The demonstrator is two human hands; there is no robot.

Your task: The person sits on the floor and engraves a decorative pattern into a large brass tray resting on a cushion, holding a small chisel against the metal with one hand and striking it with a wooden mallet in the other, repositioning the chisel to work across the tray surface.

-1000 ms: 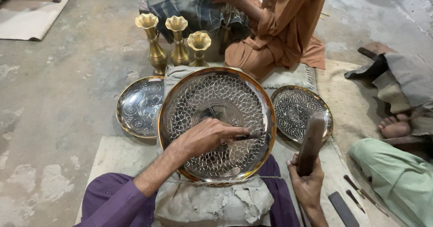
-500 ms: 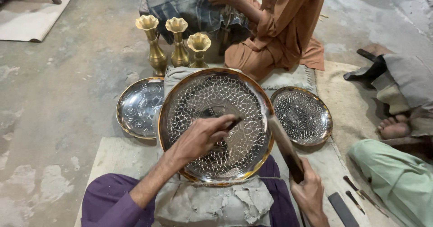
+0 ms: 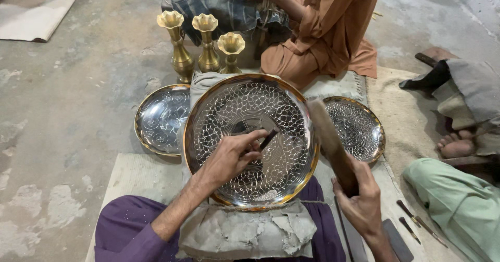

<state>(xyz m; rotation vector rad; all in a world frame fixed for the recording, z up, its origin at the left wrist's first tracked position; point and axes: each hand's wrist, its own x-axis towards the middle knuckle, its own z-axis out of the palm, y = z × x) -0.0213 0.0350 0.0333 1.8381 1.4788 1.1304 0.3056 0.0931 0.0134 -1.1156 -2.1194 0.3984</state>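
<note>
A large round metal tray (image 3: 291, 111) with a scale pattern and a golden rim rests tilted on a grey cloth pad (image 3: 245, 233) over my lap. My left hand (image 3: 232, 155) holds a small dark chisel (image 3: 268, 138) with its tip against the tray's engraved face. My right hand (image 3: 359, 199) grips a wooden mallet (image 3: 330, 139), which is blurred and raised beside the tray's right rim.
A smaller engraved plate (image 3: 159, 119) lies left of the tray, another (image 3: 359, 126) to the right. Three brass vases (image 3: 205, 46) stand behind. A person in orange (image 3: 333, 28) sits beyond them. Someone's bare foot (image 3: 455, 147) and green sleeve (image 3: 453, 199) are at right, loose tools (image 3: 414, 223) nearby.
The mallet has swung from low at the right up and left toward the chisel. My left hand has stayed on the tray with the chisel, shifting only slightly.
</note>
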